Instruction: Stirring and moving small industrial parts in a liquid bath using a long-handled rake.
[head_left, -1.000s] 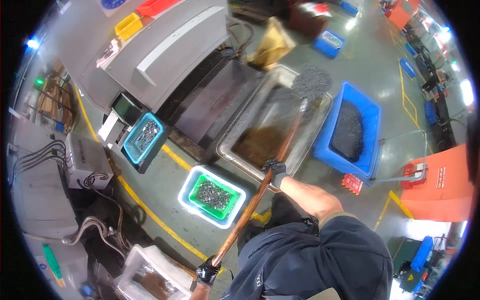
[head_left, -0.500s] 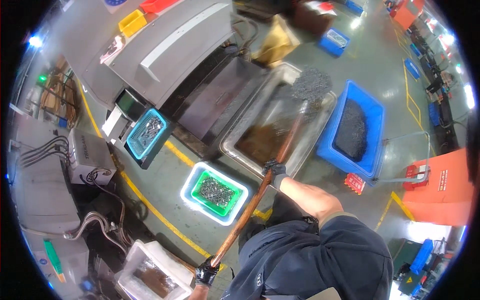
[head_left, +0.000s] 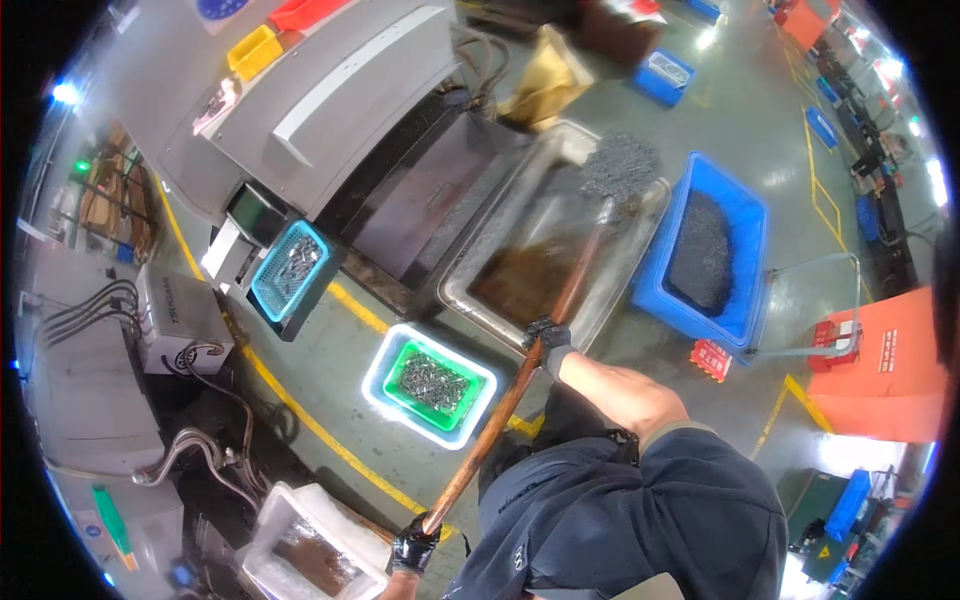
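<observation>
My right hand (head_left: 546, 340), in a black glove, is wrapped round the middle of a long wooden shovel handle (head_left: 498, 425). Near the handle's lower end, my left hand (head_left: 415, 547) is closed on it too, also gloved in black. At the far end sits a heap of grey metal shavings (head_left: 620, 167), which hides the shovel's blade. This loaded end is over the far right part of a metal tray (head_left: 468, 303) with brownish liquid in it. To the right, a blue tub (head_left: 652, 305) holds a dark mass of shavings (head_left: 703, 255).
A grey machine (head_left: 330, 120) stands behind the tray at left. A green basket of small metal parts (head_left: 428, 420) sits in a white-rimmed bin on the floor, near a light-blue basket (head_left: 262, 283). A white tub (head_left: 262, 560) is at lower left; a metal push handle (head_left: 858, 300) stands beside the blue tub.
Very little differs. Both hands keep their grip on the shovel, and its load stays over the tray's far right part. The whole view has shifted slightly.
</observation>
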